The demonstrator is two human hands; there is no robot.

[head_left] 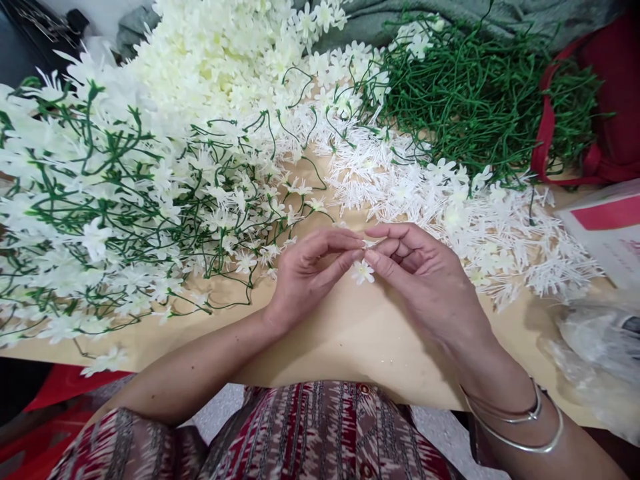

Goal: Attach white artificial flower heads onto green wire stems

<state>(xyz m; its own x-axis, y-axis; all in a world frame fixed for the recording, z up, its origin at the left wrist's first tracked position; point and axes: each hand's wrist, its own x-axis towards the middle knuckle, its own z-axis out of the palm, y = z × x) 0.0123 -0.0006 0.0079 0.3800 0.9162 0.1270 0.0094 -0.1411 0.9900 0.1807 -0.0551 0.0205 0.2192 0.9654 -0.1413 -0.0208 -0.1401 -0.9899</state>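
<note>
My left hand (pixel 317 270) and my right hand (pixel 425 273) meet fingertip to fingertip over the near part of the table. Between them is a small white artificial flower (pixel 363 272), its petals hanging just below the pinched fingers. Both hands are closed, thumb against finger. A thin pale bit shows at the fingertips; which piece it belongs to is hard to make out. Just beyond my right hand lies a spread of white stamen pieces (pixel 360 170). Left of my left hand is a heap of white flowers on green stems (pixel 165 200).
At the back stands a pile of loose cream-white blossoms (pixel 210 60). Green plastic stems (pixel 465 100) are heaped at the back right, beside a red bag (pixel 620 100). A printed box (pixel 610 227) and a clear plastic bag (pixel 600 340) lie on the right of the table (pixel 325 347).
</note>
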